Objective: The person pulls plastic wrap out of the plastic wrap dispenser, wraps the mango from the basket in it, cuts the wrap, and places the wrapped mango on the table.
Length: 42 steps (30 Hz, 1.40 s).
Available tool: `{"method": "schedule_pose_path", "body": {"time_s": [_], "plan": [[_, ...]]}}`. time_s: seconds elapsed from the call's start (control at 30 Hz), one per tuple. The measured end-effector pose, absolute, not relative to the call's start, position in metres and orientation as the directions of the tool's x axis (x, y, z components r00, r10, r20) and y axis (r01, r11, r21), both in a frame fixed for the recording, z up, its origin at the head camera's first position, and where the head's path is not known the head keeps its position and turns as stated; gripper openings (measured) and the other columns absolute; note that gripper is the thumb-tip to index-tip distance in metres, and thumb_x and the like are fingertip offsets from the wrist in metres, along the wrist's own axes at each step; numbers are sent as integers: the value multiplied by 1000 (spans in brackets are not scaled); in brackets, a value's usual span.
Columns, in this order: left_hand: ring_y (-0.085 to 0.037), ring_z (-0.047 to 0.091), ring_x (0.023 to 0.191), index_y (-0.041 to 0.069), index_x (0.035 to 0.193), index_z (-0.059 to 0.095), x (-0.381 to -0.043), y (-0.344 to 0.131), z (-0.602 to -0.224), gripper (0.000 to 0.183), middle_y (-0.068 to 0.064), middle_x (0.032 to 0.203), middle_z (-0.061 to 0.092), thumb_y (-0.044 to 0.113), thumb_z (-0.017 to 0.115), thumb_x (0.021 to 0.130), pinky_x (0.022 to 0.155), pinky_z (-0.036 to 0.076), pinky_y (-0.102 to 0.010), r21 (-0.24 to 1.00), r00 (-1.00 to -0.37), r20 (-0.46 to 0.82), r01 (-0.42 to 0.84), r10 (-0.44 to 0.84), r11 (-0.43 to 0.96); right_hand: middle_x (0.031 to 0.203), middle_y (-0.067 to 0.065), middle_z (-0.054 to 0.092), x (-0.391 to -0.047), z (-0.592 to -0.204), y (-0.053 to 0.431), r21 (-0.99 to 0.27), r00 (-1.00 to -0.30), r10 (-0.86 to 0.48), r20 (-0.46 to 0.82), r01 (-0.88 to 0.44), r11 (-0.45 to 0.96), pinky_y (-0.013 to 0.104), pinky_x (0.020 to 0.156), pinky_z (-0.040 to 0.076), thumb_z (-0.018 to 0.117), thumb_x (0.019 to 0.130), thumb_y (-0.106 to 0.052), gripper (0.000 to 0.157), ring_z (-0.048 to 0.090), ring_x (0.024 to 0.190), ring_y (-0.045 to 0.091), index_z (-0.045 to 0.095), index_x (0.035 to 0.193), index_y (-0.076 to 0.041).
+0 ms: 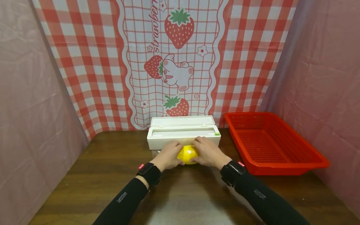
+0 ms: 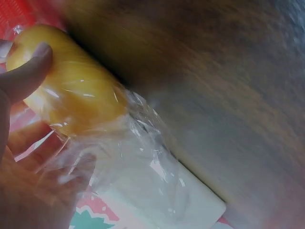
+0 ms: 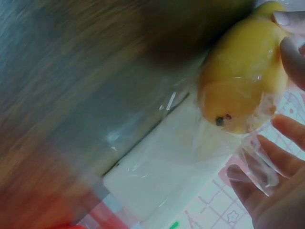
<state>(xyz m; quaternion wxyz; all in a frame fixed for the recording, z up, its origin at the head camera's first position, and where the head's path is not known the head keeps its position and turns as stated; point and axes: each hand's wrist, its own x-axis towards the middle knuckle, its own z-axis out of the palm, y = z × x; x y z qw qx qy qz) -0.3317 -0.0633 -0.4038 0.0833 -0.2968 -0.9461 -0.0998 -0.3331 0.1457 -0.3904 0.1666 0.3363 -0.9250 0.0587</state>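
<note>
A smooth yellow fruit (image 1: 187,154), a mango or lemon by its shape, is held between both hands in front of a white cling film dispenser box (image 1: 184,143). Clear plastic film (image 2: 143,129) wraps part of the fruit and stretches toward the box. My left hand (image 1: 168,155) grips the fruit's left side, thumb (image 2: 33,64) on its near face and fingers behind. From the right, my right hand (image 1: 209,152) holds it the same way, with loose film (image 3: 259,167) by its fingers. A dark spot marks one end of the fruit (image 3: 243,76).
The box's lid (image 1: 182,121) stands raised at the back, and a small green piece (image 1: 217,133) sits at its right end. A red plastic basket (image 1: 281,164) stands on the right of the wooden table (image 1: 92,175). Checked strawberry cloth (image 1: 98,62) hangs behind.
</note>
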Motion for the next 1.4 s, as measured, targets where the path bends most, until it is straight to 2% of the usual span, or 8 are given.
{"method": "schedule_pose_path", "body": {"time_s": [0.23,0.33,0.83,1.1,1.27,1.4], "plan": [[-17,49,105,7,129,56,-326,-62,-401,64,-4,117,50,33,80,76,95,43,-32,242,-815,213,578,538,779,126,6,52,-329,-391,141,-85,-711,-617,336,-676,732,41,97,41,80,67,-54,84,49,107,21,53,134,-12],[-17,49,105,7,129,56,-320,-61,-401,63,-4,117,50,32,80,76,95,44,-33,288,-821,210,570,530,769,129,6,51,-328,-394,140,-101,-726,-612,313,-666,739,44,98,40,80,66,-56,88,48,111,22,51,136,-12],[-16,50,109,9,132,54,-309,-69,-406,67,-2,124,52,34,80,76,98,43,-35,355,-837,199,547,510,758,121,2,54,-316,-404,141,-224,-829,-531,177,-559,798,40,86,45,80,67,-54,84,50,98,18,48,138,-22],[-21,48,116,9,127,56,-306,-69,-408,63,-5,127,55,34,81,75,101,40,-38,362,-830,222,557,511,748,129,2,50,-311,-405,141,-308,-854,-507,121,-518,798,44,90,44,80,67,-52,86,47,103,19,45,140,-25],[-22,49,117,9,129,54,-306,-68,-408,65,-5,128,57,33,81,75,101,39,-39,378,-843,196,536,501,755,129,2,49,-311,-406,142,-303,-849,-515,119,-525,795,46,93,43,84,63,-50,92,47,105,20,42,141,-25],[-22,50,116,11,132,53,-306,-67,-407,66,-5,130,56,34,80,76,101,39,-40,392,-850,169,522,498,758,128,1,51,-311,-406,142,-296,-848,-518,112,-526,798,46,94,43,84,65,-48,91,48,105,19,42,141,-22]]}}
